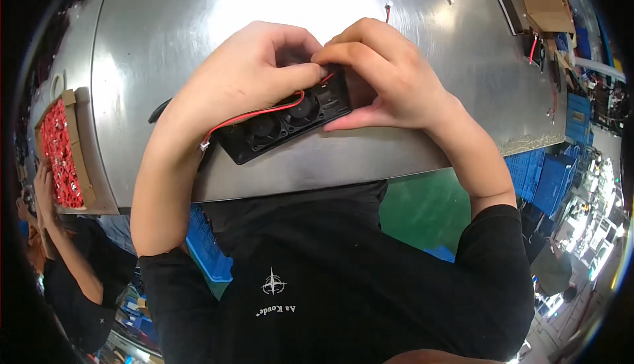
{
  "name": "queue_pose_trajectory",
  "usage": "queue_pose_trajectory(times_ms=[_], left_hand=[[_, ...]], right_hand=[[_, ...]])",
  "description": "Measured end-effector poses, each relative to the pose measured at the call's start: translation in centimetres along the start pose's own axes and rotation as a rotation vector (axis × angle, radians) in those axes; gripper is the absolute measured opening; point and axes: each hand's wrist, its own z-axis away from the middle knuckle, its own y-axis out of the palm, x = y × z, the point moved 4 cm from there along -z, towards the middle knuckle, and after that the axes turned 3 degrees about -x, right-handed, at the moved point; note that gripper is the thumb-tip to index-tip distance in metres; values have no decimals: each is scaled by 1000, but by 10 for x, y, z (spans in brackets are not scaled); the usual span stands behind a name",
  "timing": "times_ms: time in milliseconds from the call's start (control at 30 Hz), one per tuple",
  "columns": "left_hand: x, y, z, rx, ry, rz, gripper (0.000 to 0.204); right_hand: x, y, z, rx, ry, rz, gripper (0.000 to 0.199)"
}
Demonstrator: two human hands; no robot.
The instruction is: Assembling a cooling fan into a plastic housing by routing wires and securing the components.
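Observation:
Both hands are on a black plastic housing (246, 150) with two small round fans (302, 109) set side by side in it. It is held tilted over the metal table, close to its front edge. My left hand (261, 67) curls over the far side, thumb pressed near the upper right corner. My right hand (389, 73) grips the right end, its thumb along the lower edge and its fingertips meeting the left thumb. A red and black wire (257, 111) runs across the fans under my left hand and ends in a white connector (204, 145). What the fingertips pinch is hidden.
The metal table (158, 40) carries loose wires with connectors (387, 11) beyond my hands. At far left stands a cardboard box (78, 149) of small red parts, with another person's hand (43, 189) at it. Cardboard (545, 5) and blue crates (553, 176) are at right.

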Motion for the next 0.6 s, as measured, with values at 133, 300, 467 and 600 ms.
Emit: queue_pose_trajectory(times_ms=[133,300,467,600], left_hand=[[-1,-1,0,-111,104,-118,35],[-19,-8,14,-108,187,-272,42],[-28,4,41,-147,391,-707,89],[-33,18,42,-123,329,-849,105]], right_hand=[[-4,4,4,-13,48,-13,70],[0,6,4,3,105,-51,70],[0,4,8,22,204,-73,69],[0,2,9,14,234,-106,67]])
